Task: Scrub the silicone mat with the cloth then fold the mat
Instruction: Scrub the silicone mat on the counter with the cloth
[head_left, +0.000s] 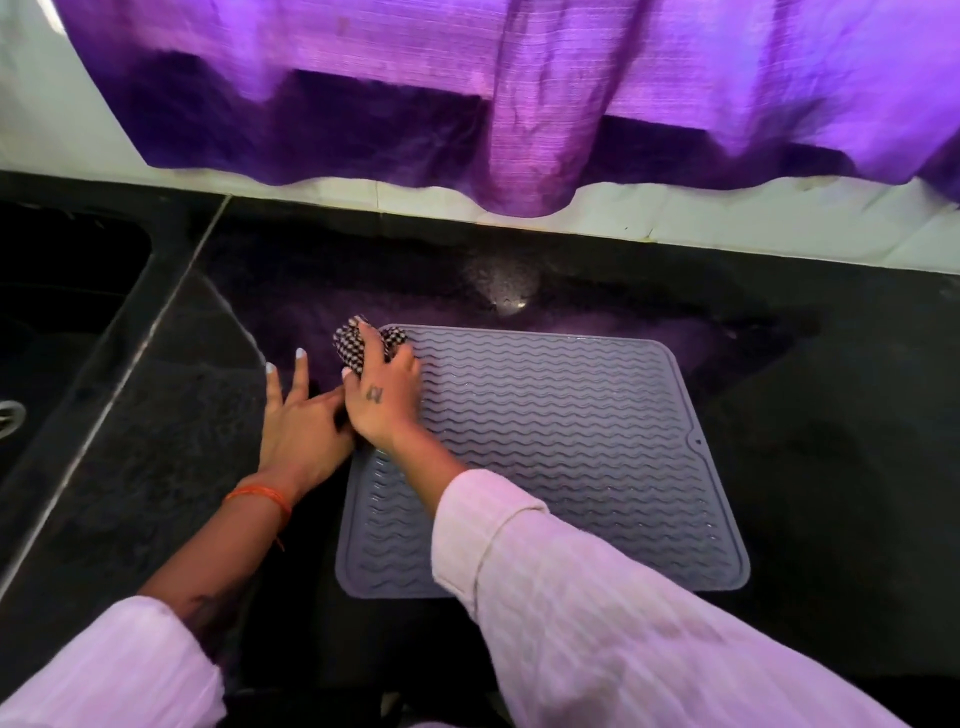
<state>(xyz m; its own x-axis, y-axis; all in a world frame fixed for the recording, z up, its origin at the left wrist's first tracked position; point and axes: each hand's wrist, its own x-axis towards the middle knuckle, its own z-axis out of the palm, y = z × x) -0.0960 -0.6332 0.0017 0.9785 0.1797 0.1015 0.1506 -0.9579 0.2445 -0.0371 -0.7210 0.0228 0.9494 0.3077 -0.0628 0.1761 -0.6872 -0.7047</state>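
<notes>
The mat (561, 457) lay flat and unfolded on the black counter (831, 415), with its wavy ribs facing up. The right hand (382, 400) was at the far left corner of the mat, its fingers curled around the checkered cloth (353, 345) and pressing it down there. The left hand (301, 421) rested just beside the mat's left edge, with its fingers straight and spread on the counter, holding nothing; its thumb side touched the right hand. A sink (62, 312) was at the left, and a purple curtain (519, 104) hung behind.
</notes>
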